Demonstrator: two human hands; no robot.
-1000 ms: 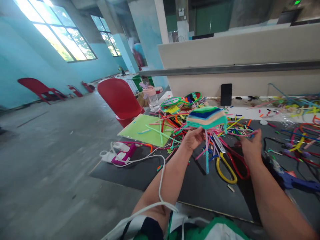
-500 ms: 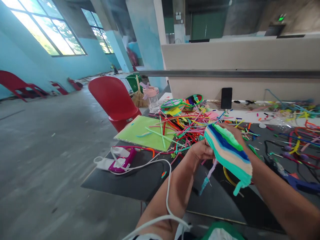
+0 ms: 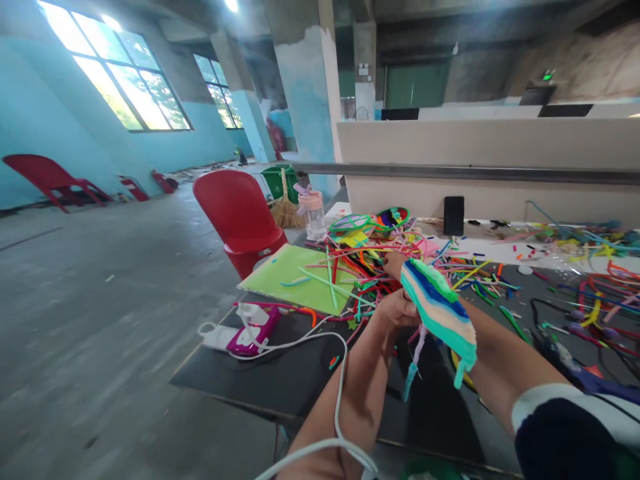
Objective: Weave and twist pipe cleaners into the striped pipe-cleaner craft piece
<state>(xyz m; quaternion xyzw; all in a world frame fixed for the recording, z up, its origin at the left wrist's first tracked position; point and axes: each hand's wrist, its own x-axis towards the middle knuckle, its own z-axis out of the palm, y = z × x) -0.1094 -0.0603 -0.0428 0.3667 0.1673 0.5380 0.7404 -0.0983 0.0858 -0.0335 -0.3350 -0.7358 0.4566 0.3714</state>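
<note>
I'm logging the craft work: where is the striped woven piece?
Head view, right of centre: the striped woven piece is gripped by the left hand and lies across the right forearm, above the table, near the pipe-cleaner pile.

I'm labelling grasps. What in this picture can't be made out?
Head view:
- Right hand: mostly hidden behind the weave; open or shut unclear.
- Left hand: grips the weave's edge, fingertips hidden behind it.
- Pipe cleaners: too tangled to count.
- Right sleeve: cut off by the lower edge.
</note>
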